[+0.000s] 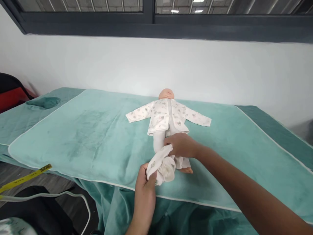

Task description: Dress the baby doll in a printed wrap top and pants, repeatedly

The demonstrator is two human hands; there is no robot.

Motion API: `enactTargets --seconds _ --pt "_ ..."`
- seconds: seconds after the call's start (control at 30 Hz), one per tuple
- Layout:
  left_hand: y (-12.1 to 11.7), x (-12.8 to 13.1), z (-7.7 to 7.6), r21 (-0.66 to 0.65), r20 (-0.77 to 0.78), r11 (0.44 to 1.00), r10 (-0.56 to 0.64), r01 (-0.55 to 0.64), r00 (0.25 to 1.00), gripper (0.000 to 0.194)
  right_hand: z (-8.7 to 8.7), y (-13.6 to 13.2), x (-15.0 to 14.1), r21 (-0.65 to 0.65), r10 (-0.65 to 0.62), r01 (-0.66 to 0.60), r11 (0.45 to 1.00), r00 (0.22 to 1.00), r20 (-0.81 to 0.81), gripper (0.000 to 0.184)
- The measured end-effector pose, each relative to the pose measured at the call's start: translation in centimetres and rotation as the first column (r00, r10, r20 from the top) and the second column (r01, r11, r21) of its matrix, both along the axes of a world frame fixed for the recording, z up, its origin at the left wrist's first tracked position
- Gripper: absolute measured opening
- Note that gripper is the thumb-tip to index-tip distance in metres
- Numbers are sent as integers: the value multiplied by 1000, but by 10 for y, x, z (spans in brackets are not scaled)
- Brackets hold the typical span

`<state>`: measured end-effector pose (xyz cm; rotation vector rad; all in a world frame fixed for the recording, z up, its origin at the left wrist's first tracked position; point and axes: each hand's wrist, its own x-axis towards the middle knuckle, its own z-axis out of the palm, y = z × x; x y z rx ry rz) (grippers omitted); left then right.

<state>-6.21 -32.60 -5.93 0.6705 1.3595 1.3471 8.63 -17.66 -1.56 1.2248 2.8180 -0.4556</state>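
A baby doll (166, 93) lies on its back with its head toward the wall. It wears a white printed jacket (160, 116), its sleeves spread to both sides. Bunched white baby pants (166, 169) are around its lower legs, and one bare foot (187, 170) shows at the right. My left hand (146, 191) is closed on the gathered pants leg at the left, thumb on top. My right hand (182, 145) grips the upper edge of the same pants, over the doll's legs; its fingertips are partly hidden. A white-covered leg (158, 141) shows beside it.
The doll lies on a green padded mat (97, 137) with white piping. Behind is a white wall (156, 65) under a dark window frame (151, 27). At the lower left are a yellow strap (26, 178), a white cable (66, 193) and a black bag (39, 209).
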Motion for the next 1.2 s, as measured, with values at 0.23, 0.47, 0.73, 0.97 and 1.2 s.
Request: enactTargets --seconds 0.23,0.47,0.73,0.97,1.2 --pt "-2 -6 -2 -14 -62 998 -66 65 996 21 3 -3 0 -60 13 -13 998 1000 12 22" --pt "0 -5 -9 -51 123 997 -57 63 991 30 4 -3 -4 -108 11 -10 994 1000 7 30" --pt "7 -5 -11 0 409 994 -98 107 907 37 7 4 -4 -324 -73 25 946 988 -137 26" --pt "35 -20 -17 151 232 955 -284 254 930 26 13 6 16 -596 -190 -18 803 940 -285 39" --pt "66 -46 -16 119 -94 818 -554 562 827 22 14 10 27 -683 -216 -56 728 927 -306 38"
